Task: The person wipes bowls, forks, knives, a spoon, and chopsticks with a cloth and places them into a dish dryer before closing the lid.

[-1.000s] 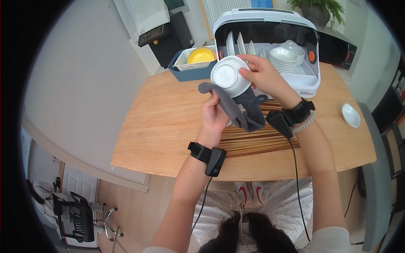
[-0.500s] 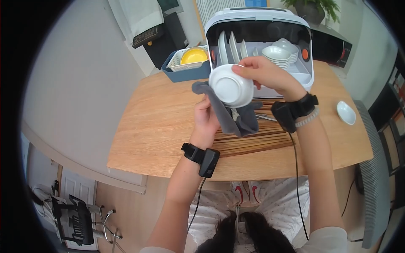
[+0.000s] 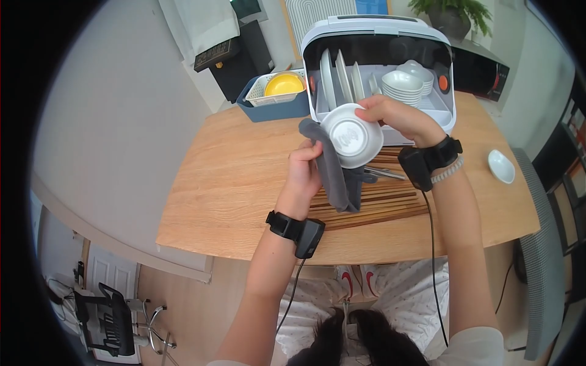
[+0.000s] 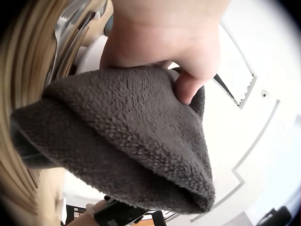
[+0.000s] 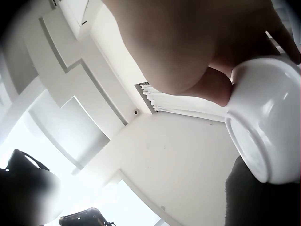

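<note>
A white bowl (image 3: 352, 135) is tilted above the table with its underside toward the head camera. My right hand (image 3: 404, 119) pinches its rim between thumb and fingers; the right wrist view shows the thumb against the bowl (image 5: 268, 117). My left hand (image 3: 303, 174) grips a grey cloth (image 3: 332, 177), which lies against the bowl's left side and hangs below it. In the left wrist view the folded cloth (image 4: 122, 136) hides most of the left fingers. Beneath the hands, wooden chopsticks (image 3: 378, 204) and metal cutlery (image 3: 386, 174) lie on the table (image 3: 207, 183).
Behind the hands stands a white dish box (image 3: 442, 122) with upright plates (image 3: 343, 76) and stacked bowls (image 3: 403, 85). Left of it, a blue basin (image 3: 274, 111) holds a white basket and a yellow bowl (image 3: 284, 84). A small white dish (image 3: 502, 166) lies at the right.
The bowl has moved lower and turned, with its base facing the head camera more directly. The cloth has shifted with the left hand and hangs lower, showing more of the cutlery.
</note>
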